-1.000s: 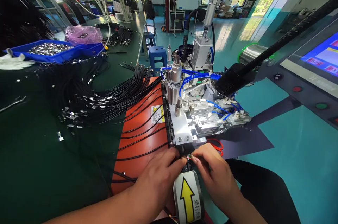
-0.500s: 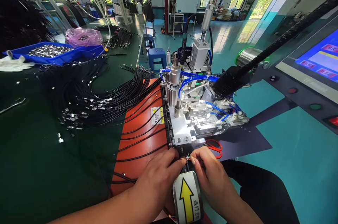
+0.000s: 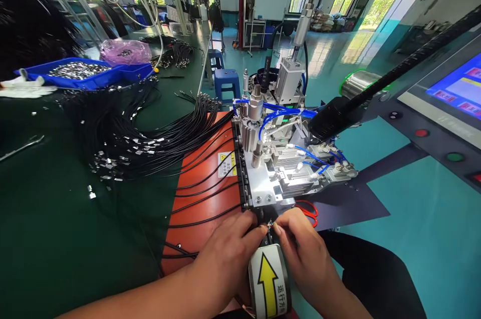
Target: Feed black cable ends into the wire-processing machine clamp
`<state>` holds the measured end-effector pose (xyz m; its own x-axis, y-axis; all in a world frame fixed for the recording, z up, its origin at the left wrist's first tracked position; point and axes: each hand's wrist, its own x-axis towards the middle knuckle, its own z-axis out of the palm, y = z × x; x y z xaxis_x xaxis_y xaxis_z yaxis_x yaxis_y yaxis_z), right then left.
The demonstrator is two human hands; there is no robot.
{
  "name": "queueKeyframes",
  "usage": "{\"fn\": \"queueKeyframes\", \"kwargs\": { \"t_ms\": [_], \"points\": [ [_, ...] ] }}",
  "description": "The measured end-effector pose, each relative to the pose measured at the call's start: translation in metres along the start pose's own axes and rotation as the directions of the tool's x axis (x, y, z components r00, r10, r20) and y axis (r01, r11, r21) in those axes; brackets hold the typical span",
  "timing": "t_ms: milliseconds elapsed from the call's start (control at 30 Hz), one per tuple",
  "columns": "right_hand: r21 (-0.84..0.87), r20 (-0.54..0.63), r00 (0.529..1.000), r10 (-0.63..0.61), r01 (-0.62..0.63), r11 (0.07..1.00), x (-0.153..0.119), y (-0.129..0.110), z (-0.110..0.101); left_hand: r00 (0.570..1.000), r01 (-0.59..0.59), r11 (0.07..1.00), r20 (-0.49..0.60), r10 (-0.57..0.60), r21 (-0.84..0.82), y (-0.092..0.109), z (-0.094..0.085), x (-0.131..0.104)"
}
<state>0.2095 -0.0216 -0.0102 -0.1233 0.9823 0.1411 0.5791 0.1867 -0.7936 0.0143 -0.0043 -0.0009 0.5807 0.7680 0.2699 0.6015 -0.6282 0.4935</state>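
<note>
Just in front of the machine's near end, my left hand (image 3: 233, 244) is closed in a pinch at the stripped end of a black cable, most of which its fingers hide. My right hand (image 3: 306, 249) pinches the small, thin coloured wires (image 3: 270, 224) that stick out there. The fingertips of both hands almost meet. Directly below them is a rounded guard with a yellow arrow label (image 3: 268, 279). Several black cables (image 3: 206, 222) lie across the orange plate (image 3: 195, 236) and run into the machine's edge track.
A metal machine (image 3: 289, 169) with blue air tubes stands ahead. Red-handled scissors (image 3: 310, 211) lie beside it. Left, a green table (image 3: 56, 244) carries bundled black cables (image 3: 180, 131) and a blue tray (image 3: 101, 78) of metal parts. A control panel (image 3: 436, 143) and solder spool (image 3: 361, 83) are right.
The whole view has shifted slightly, so things appear a little further right. Both hands stay pinched at the same spot, with only small finger movement at the wires.
</note>
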Motion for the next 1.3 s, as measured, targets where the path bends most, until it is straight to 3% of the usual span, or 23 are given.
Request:
{"fn": "queueKeyframes", "kwargs": {
  "t_ms": [333, 600, 933, 1300],
  "points": [
    [-0.006, 0.004, 0.997, 0.079, -0.079, 0.997, 0.004, 0.001, 0.000, 1.000, -0.004, 1.000, 0.022, 0.005, -0.007, -0.001, 0.001, -0.001],
    [0.078, 0.082, 0.997, 0.012, -0.019, 0.997, 0.007, 0.001, -0.008, 0.999, -0.026, 0.999, -0.024, 0.026, -0.019, -0.005, 0.005, -0.003],
    [0.050, 0.009, 0.999, -0.041, 0.040, 0.998, 0.006, -0.001, -0.008, 0.998, -0.036, 0.999, -0.057, 0.036, 0.001, -0.003, 0.005, -0.001],
    [0.026, 0.016, 0.995, 0.094, -0.094, 0.995, 0.009, -0.001, -0.004, 0.999, -0.029, 1.000, -0.031, 0.028, -0.007, -0.004, 0.005, -0.002]
  ]
}}
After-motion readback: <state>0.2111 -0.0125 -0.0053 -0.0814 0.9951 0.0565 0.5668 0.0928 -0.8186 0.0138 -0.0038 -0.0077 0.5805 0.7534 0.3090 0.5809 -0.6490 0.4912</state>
